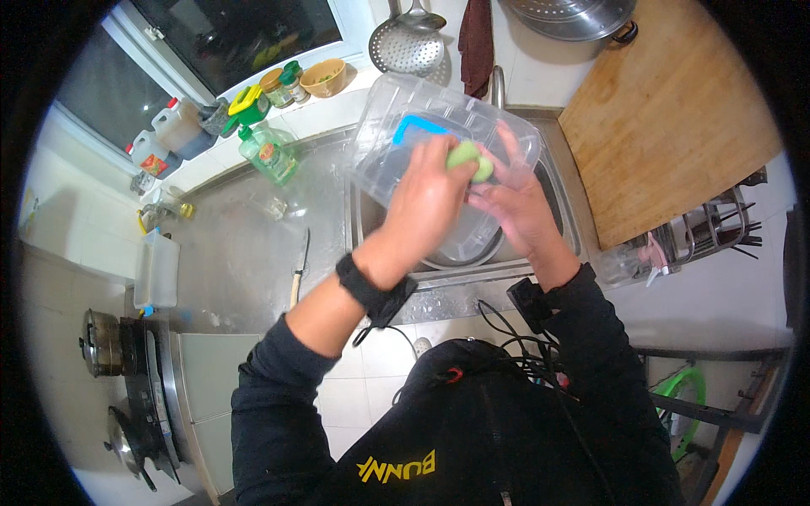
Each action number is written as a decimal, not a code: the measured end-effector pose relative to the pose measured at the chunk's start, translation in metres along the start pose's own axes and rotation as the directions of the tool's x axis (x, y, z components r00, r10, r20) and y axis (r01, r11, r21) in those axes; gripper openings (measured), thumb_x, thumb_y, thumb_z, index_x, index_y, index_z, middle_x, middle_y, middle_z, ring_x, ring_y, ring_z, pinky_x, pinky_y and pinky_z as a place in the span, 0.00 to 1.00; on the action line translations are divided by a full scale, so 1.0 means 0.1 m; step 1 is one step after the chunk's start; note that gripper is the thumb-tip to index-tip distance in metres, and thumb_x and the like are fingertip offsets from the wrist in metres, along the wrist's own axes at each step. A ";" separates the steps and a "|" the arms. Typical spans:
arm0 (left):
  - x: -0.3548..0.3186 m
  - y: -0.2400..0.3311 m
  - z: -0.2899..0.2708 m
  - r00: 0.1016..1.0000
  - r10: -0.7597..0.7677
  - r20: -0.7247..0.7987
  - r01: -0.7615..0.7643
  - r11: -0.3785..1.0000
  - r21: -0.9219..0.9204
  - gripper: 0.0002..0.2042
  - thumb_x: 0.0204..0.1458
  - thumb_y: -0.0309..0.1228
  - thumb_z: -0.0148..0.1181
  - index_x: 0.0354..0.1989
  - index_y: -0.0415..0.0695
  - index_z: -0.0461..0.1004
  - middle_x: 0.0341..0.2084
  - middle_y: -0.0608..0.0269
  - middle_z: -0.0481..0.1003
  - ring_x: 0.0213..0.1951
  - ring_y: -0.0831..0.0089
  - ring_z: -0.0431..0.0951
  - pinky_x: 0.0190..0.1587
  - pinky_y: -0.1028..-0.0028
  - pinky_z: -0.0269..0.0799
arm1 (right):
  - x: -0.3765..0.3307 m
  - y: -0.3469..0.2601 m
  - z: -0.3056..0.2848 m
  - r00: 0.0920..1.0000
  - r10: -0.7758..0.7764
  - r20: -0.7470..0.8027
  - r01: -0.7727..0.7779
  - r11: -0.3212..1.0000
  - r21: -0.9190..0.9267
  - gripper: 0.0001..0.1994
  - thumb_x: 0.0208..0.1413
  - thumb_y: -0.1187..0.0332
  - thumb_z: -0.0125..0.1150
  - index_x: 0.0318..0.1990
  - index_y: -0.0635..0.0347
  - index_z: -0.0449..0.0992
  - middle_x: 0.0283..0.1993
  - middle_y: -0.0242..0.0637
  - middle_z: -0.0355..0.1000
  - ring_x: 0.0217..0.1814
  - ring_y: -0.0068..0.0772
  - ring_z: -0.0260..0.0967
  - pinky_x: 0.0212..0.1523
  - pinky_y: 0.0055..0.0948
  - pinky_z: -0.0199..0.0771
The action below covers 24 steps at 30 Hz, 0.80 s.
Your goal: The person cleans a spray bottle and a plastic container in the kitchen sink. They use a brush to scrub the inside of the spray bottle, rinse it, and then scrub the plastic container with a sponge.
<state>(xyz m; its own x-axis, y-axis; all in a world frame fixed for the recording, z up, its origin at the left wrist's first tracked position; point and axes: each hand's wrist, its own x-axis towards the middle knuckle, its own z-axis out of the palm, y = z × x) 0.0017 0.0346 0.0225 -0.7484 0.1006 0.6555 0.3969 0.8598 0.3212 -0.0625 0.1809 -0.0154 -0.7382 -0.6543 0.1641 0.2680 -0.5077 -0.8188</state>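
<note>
Over the sink (567,211) a large clear plastic container (384,156) is held tilted, with a blue strip (419,126) showing at its far side. My left hand (426,198) is closed on a light green sponge (464,155), pressed near the container's right part. My right hand (519,207) grips the container at its right side, thumb and fingers spread round the wall. Part of the sponge is hidden behind my left fingers. Beneath the container, a round metal rim shows in the basin.
A knife (299,266) lies on the steel counter left of the sink. Behind it stands a green dish soap bottle (268,156). Jars and a bowl (324,78) line the window ledge. A wooden board (666,126) leans at the right, beside a utensil rack (717,228).
</note>
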 end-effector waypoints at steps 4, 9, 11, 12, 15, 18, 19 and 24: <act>0.07 0.02 -0.04 0.998 -0.060 0.011 0.060 0.998 0.008 0.12 0.45 0.21 0.57 0.41 0.40 0.77 0.45 0.40 0.68 0.46 0.45 0.70 0.49 0.60 0.68 | -0.01 0.00 0.03 1.000 0.008 0.024 -0.009 0.999 0.052 0.45 0.48 0.80 0.54 0.71 0.46 0.39 0.71 0.46 0.45 0.57 0.34 0.65 0.55 0.38 0.70; 0.16 -0.09 0.01 0.998 -0.008 -0.055 0.006 0.999 -0.032 0.14 0.45 0.20 0.57 0.41 0.43 0.78 0.47 0.45 0.68 0.48 0.47 0.69 0.51 0.61 0.67 | 0.00 -0.04 0.07 0.999 -0.015 0.037 0.015 1.000 0.006 0.44 0.48 0.83 0.51 0.71 0.45 0.39 0.71 0.49 0.44 0.59 0.43 0.65 0.55 0.39 0.71; -0.03 -0.10 0.01 0.998 -0.021 0.063 0.024 0.999 -0.044 0.14 0.44 0.19 0.57 0.41 0.43 0.78 0.47 0.45 0.68 0.48 0.48 0.69 0.51 0.61 0.67 | 0.00 -0.13 0.00 0.999 -0.028 -0.046 0.028 1.000 0.000 0.43 0.48 0.84 0.51 0.71 0.46 0.40 0.71 0.49 0.44 0.61 0.48 0.63 0.55 0.41 0.71; -0.17 -0.09 0.01 0.994 -0.025 0.107 0.030 0.998 -0.048 0.14 0.44 0.18 0.58 0.40 0.43 0.78 0.47 0.46 0.68 0.48 0.48 0.69 0.51 0.61 0.67 | 0.01 -0.18 -0.03 0.996 -0.044 -0.076 0.044 0.999 0.001 0.43 0.48 0.84 0.51 0.71 0.47 0.40 0.71 0.50 0.45 0.62 0.51 0.62 0.55 0.41 0.71; -0.41 -0.13 0.04 0.981 -0.106 0.165 0.115 0.992 -0.045 0.14 0.44 0.17 0.58 0.39 0.43 0.78 0.46 0.47 0.68 0.48 0.49 0.69 0.51 0.61 0.66 | 0.03 -0.27 -0.08 0.992 -0.117 -0.045 0.116 0.993 -0.022 0.41 0.50 0.83 0.51 0.71 0.52 0.40 0.71 0.51 0.43 0.63 0.56 0.60 0.58 0.44 0.69; -0.40 -0.15 0.08 0.994 -0.080 0.081 0.081 0.997 -0.010 0.13 0.42 0.18 0.57 0.37 0.43 0.79 0.45 0.50 0.68 0.45 0.51 0.69 0.47 0.62 0.68 | 0.05 -0.31 -0.06 0.987 -0.152 -0.058 0.152 0.988 -0.019 0.41 0.50 0.83 0.49 0.71 0.53 0.39 0.71 0.51 0.42 0.65 0.58 0.57 0.60 0.48 0.65; -0.34 -0.14 0.10 0.997 -0.061 0.037 0.061 0.998 0.013 0.13 0.41 0.18 0.57 0.36 0.43 0.79 0.45 0.51 0.69 0.44 0.53 0.70 0.46 0.63 0.69 | 0.06 -0.32 -0.04 0.984 -0.160 -0.083 0.160 0.987 -0.018 0.41 0.50 0.83 0.49 0.71 0.53 0.39 0.71 0.51 0.41 0.65 0.58 0.56 0.61 0.50 0.64; -0.12 -0.02 0.12 0.992 -0.108 -0.066 0.102 0.990 -0.097 0.13 0.44 0.17 0.58 0.38 0.43 0.78 0.46 0.49 0.68 0.47 0.50 0.69 0.49 0.62 0.66 | 0.08 -0.30 0.04 0.987 -0.148 -0.061 0.144 0.987 -0.071 0.39 0.50 0.83 0.48 0.70 0.58 0.40 0.71 0.51 0.43 0.66 0.55 0.56 0.61 0.47 0.64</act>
<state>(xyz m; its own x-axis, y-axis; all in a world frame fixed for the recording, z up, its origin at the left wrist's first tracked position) 0.0038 0.0376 0.0059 -0.7506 -0.0262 0.6602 0.3685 0.8127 0.4513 -0.0739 0.1893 0.0128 -0.8060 -0.5366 0.2496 0.1146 -0.5553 -0.8237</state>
